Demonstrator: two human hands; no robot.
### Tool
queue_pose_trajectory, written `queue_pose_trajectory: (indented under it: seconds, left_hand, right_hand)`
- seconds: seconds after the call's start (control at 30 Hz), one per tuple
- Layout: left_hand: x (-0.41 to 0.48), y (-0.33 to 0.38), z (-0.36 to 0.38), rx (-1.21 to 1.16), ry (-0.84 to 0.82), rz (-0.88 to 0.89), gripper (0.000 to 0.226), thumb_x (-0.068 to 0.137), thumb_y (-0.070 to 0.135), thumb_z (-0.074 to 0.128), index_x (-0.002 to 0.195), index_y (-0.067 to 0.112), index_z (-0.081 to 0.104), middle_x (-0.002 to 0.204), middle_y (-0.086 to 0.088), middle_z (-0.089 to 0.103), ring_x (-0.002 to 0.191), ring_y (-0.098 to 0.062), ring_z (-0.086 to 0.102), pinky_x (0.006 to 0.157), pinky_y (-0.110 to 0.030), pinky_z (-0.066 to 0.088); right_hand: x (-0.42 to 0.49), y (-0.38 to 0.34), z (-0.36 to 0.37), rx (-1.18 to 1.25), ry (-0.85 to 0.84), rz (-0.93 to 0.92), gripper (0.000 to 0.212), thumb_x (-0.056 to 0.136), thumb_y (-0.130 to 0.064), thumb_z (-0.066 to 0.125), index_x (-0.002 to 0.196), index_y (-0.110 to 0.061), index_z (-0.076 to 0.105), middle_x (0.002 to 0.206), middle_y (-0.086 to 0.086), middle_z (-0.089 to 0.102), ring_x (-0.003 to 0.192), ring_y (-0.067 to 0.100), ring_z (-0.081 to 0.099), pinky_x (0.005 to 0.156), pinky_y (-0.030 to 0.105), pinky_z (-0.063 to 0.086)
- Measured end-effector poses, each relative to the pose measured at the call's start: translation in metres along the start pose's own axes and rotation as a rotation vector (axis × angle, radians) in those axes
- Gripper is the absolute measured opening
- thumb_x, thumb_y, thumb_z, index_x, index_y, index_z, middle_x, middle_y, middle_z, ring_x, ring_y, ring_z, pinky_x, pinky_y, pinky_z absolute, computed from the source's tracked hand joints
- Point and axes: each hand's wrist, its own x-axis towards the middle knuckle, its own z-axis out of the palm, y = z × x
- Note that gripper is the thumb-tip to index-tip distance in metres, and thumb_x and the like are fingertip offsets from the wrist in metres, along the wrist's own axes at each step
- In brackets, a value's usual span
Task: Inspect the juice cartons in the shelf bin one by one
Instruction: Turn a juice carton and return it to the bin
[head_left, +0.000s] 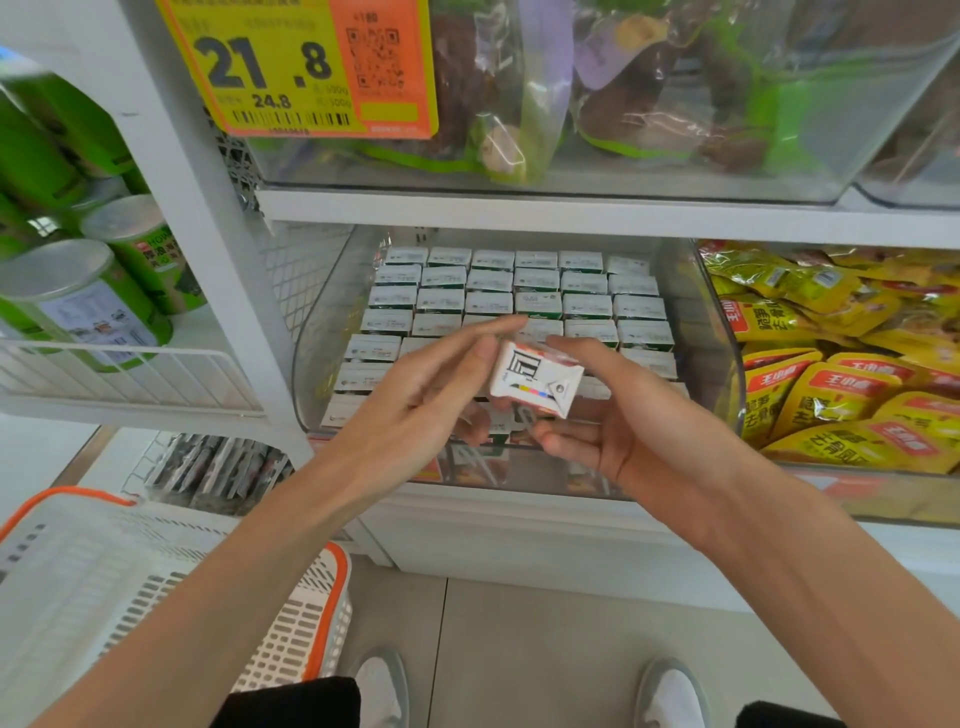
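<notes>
We hold one juice carton (535, 382) up just over the front of the clear shelf bin (311, 374), its folded end facing us. Our right hand (628, 426) has its grip clamped on it, thumb on top, fingers underneath; our left hand (415, 395) pinches the opposite edge, forefinger straight. To do this well, we'd turn it slowly, face by face (seams, corners, printed date), with light pressure so nothing dents, staying over the packed rows of cartons (519, 296).
</notes>
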Motion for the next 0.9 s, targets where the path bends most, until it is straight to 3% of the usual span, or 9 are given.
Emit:
queue_pose_trajectory:
  seconds: [0.13,0.2,0.3,0.43,0.5,0.57,0.63,0.73,0.9]
  left_hand:
    - [0.001,0.002,0.002,-0.047,0.032,-0.035,0.043,0.105,0.042,0.041,0.141,0.033,0.064,0.114,-0.007,0.073,0.074,-0.004,0.061,0.069,-0.026,0.056]
    - [0.000,0.003,0.000,-0.032,0.029,-0.041,0.041,0.106,0.041,0.040,0.140,0.038,0.063,0.110,0.003,0.076,0.078,-0.006,0.066,0.071,-0.028,0.058]
    - [-0.001,0.002,-0.003,0.019,0.006,-0.051,0.038,0.111,0.036,0.040,0.143,0.047,0.058,0.112,0.015,0.077,0.097,-0.009,0.073,0.077,-0.035,0.060]
    - [0.001,-0.002,-0.003,0.044,0.040,-0.012,0.064,0.100,0.028,0.066,0.156,0.046,0.040,0.111,0.021,0.077,0.102,0.000,0.073,0.084,-0.014,0.055]
    - [0.002,-0.007,-0.003,0.066,0.076,-0.024,0.077,0.094,0.017,0.075,0.158,0.039,0.038,0.119,0.016,0.076,0.109,0.000,0.072,0.089,-0.011,0.053]
    - [0.003,-0.009,-0.002,0.133,0.124,-0.009,0.072,0.090,0.009,0.080,0.151,0.031,0.050,0.124,0.019,0.072,0.112,0.005,0.069,0.093,-0.010,0.053]
    - [0.005,-0.011,-0.002,0.165,0.158,0.018,0.060,0.087,0.004,0.082,0.138,0.029,0.061,0.124,0.021,0.072,0.113,0.006,0.068,0.095,-0.010,0.052]
    - [0.006,-0.013,-0.003,0.144,0.154,0.043,0.057,0.084,0.002,0.085,0.129,0.031,0.065,0.123,0.021,0.073,0.113,0.006,0.069,0.091,-0.007,0.051]
    - [0.006,-0.012,0.002,0.166,0.106,0.092,0.069,0.083,0.005,0.084,0.143,0.026,0.059,0.132,0.020,0.069,0.120,0.004,0.066,0.101,-0.014,0.052]
  right_hand:
    - [0.002,0.001,0.002,-0.063,0.008,0.007,0.030,0.099,-0.039,0.069,0.119,-0.018,0.076,0.093,0.019,0.074,0.062,0.021,0.071,0.053,0.024,0.056]
    - [0.003,0.001,0.002,-0.099,0.000,-0.008,0.030,0.099,-0.037,0.068,0.121,-0.018,0.073,0.099,0.022,0.075,0.065,0.022,0.069,0.057,0.025,0.053]
    - [0.004,0.001,0.001,-0.151,0.020,-0.092,0.030,0.100,-0.029,0.070,0.130,-0.026,0.065,0.107,0.015,0.080,0.083,0.023,0.073,0.075,0.033,0.052]
    - [0.004,0.004,-0.001,-0.336,0.072,-0.298,0.041,0.102,-0.022,0.070,0.130,-0.048,0.060,0.112,0.006,0.079,0.094,0.024,0.079,0.088,0.036,0.063]
    - [0.005,0.006,-0.002,-0.427,0.080,-0.432,0.055,0.098,-0.011,0.073,0.132,-0.051,0.058,0.114,0.007,0.073,0.092,0.019,0.079,0.085,0.036,0.066]
    - [0.005,0.007,-0.002,-0.530,0.041,-0.542,0.061,0.095,-0.004,0.075,0.134,-0.048,0.059,0.114,0.003,0.070,0.095,0.011,0.077,0.083,0.034,0.065]
    - [0.006,0.006,-0.004,-0.651,0.010,-0.629,0.052,0.094,-0.005,0.076,0.135,-0.034,0.063,0.116,-0.005,0.072,0.101,0.007,0.074,0.086,0.033,0.063]
    - [0.008,0.002,-0.012,-0.795,0.020,-0.689,0.043,0.093,-0.013,0.080,0.132,-0.024,0.066,0.124,-0.007,0.072,0.113,0.012,0.071,0.096,0.036,0.060]
    - [0.006,-0.007,-0.027,-0.840,0.017,-0.655,0.042,0.092,-0.016,0.081,0.130,-0.028,0.067,0.121,-0.011,0.075,0.109,0.012,0.073,0.095,0.034,0.061]
